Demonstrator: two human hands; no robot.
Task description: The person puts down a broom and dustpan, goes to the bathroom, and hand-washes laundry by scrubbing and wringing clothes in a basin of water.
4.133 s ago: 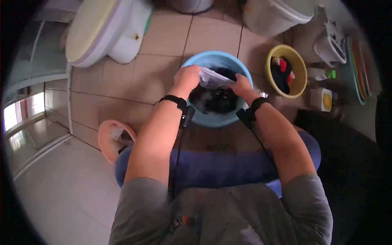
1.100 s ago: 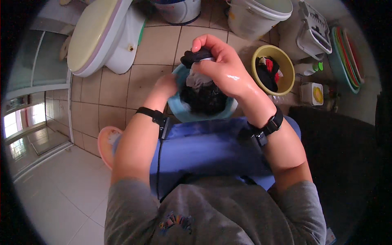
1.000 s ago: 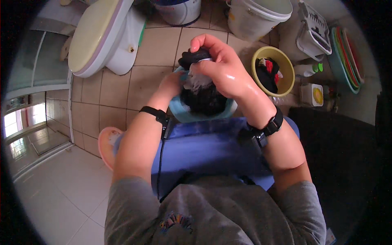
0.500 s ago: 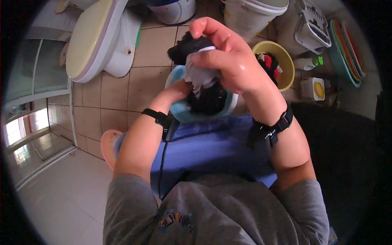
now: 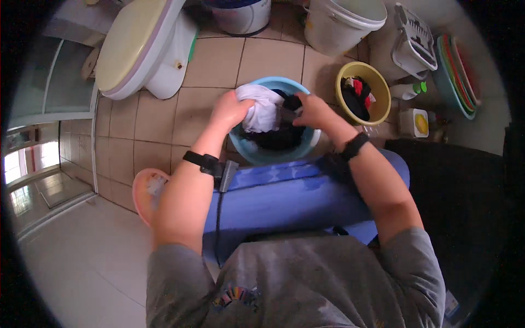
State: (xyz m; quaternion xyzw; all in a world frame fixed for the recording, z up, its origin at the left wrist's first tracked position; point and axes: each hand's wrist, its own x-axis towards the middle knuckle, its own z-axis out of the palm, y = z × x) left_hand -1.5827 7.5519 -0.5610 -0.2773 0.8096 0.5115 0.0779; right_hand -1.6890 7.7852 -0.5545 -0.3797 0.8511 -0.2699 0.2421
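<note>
A light blue basin with dark, wet-looking cloth in it stands on the tiled floor before my knees. At its left side my left hand is closed on a bunched white cloth, which hangs over the dark cloth. On the right, my right hand grips a black cloth over the basin, next to the white one. The fingertips of both hands are partly hidden by the cloth. Black straps circle both wrists.
Right of the blue basin stands a yellow basin holding black and red clothes. White buckets line the back, and a toilet is at the far left. A green-capped bottle, a small white tub and stacked basins stand at right.
My right hand has come down from above the basin and now holds black cloth at its right side. My left hand has come up with white cloth that was mostly hidden before.
</note>
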